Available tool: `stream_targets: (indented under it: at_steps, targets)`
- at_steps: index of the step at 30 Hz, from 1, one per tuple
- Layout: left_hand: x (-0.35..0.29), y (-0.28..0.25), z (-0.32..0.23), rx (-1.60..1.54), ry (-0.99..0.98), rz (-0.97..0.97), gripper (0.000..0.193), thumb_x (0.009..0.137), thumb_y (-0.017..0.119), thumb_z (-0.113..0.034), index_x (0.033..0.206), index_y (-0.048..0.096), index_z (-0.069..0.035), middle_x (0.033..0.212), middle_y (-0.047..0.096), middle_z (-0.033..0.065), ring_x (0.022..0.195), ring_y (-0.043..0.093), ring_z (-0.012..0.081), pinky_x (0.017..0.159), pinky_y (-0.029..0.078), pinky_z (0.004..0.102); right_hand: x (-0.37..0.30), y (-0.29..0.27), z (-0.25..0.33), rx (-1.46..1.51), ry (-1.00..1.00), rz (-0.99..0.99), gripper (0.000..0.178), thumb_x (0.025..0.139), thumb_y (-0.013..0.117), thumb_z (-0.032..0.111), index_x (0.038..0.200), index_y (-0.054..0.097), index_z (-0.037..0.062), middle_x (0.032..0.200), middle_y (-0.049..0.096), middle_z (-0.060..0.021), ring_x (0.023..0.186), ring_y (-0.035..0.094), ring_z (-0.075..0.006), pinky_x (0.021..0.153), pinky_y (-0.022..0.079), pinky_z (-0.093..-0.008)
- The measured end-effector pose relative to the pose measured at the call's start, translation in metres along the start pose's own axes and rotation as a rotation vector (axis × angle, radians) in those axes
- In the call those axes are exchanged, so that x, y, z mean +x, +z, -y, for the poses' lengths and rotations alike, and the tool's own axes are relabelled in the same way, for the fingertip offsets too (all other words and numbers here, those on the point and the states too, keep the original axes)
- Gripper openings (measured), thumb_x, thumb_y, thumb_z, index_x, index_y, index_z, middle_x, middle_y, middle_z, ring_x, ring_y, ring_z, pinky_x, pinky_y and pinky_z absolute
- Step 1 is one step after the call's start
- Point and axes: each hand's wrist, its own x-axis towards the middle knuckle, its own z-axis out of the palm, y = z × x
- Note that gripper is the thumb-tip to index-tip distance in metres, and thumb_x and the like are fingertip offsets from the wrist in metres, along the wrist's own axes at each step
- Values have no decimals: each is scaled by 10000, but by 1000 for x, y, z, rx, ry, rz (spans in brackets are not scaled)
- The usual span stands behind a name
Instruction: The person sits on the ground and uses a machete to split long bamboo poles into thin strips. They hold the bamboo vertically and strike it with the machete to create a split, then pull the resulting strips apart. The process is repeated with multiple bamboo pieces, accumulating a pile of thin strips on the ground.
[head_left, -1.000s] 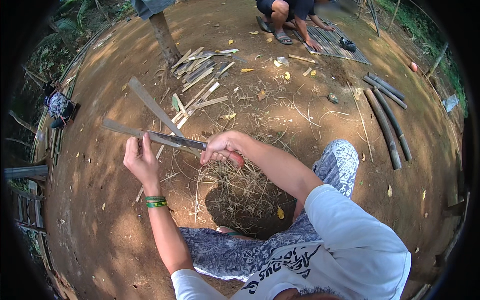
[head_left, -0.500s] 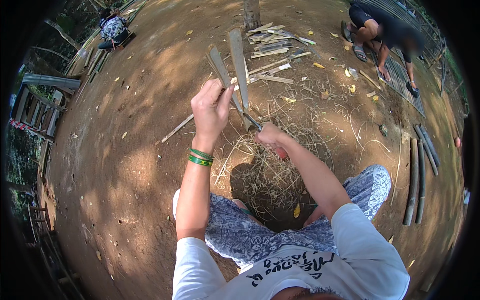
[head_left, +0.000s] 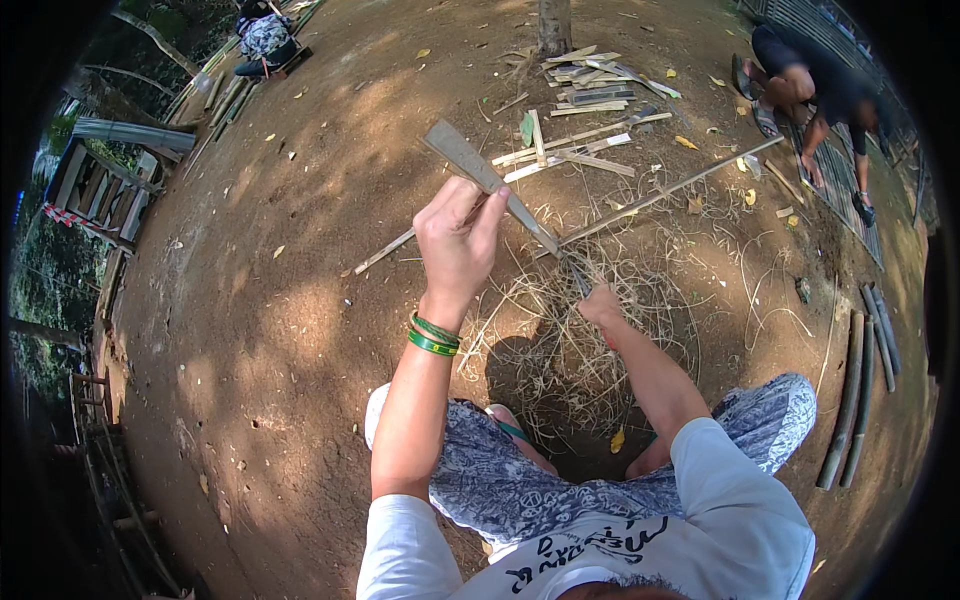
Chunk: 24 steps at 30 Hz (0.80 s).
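Observation:
My left hand (head_left: 460, 235) is closed round a flat bamboo strip (head_left: 527, 213), which slants from upper left down to the right. In my right hand (head_left: 602, 308) is a knife (head_left: 580, 280), its fingers wrapped round the handle and its narrow blade pointing up to the strip's lower end. From that same end a second, thin bamboo strip (head_left: 680, 188) runs out to the upper right, over the ground. I cannot tell whether the two strips are still joined. Beneath my hands lies a tangled heap of pale shavings (head_left: 590, 350), between my feet.
Split bamboo pieces (head_left: 595, 95) lie piled by a tree trunk (head_left: 553, 28). Dark bamboo poles (head_left: 845, 400) rest at the right. A person (head_left: 810, 80) bends over a slatted bamboo panel (head_left: 835, 190) at upper right; another person (head_left: 265, 40) sits at upper left.
The second strip, upright beside the held one before, now lies tilted far over to the right. My right hand with the knife has moved right and down; the view has shifted slightly.

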Motion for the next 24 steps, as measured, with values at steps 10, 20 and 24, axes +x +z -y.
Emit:
stream_targets:
  at_steps: [10, 20, 24]
  targets:
    - [16, -36, -34, -71, -76, -303, 170, 953, 646, -35, 1097, 688, 44, 861, 662, 31, 746, 604, 56, 628, 525, 211, 40, 35, -62, 430, 249, 272, 134, 775, 632, 83, 715, 634, -37, 586, 609, -149, 460, 592, -224, 437, 457, -365]
    - [16, -123, -88, 54, -106, -942, 196, 947, 677, -121, 1021, 665, 60, 1010, 716, 152, 771, 664, 120, 610, 561, 224, -39, -38, -28, 967, 110, 324, 185, 916, 659, 123, 775, 571, 39, 620, 568, -43, 454, 453, -91, 406, 381, -299]
    - [-5, -97, -100, -67, -245, -1017, 238, 961, 663, -152, 1066, 640, 60, 959, 681, 117, 844, 658, 154, 695, 595, 272, -66, -120, 2, 1263, -42, 289, 257, 926, 660, 207, 980, 592, -35, 753, 661, -124, 463, 467, -94, 416, 419, -257]
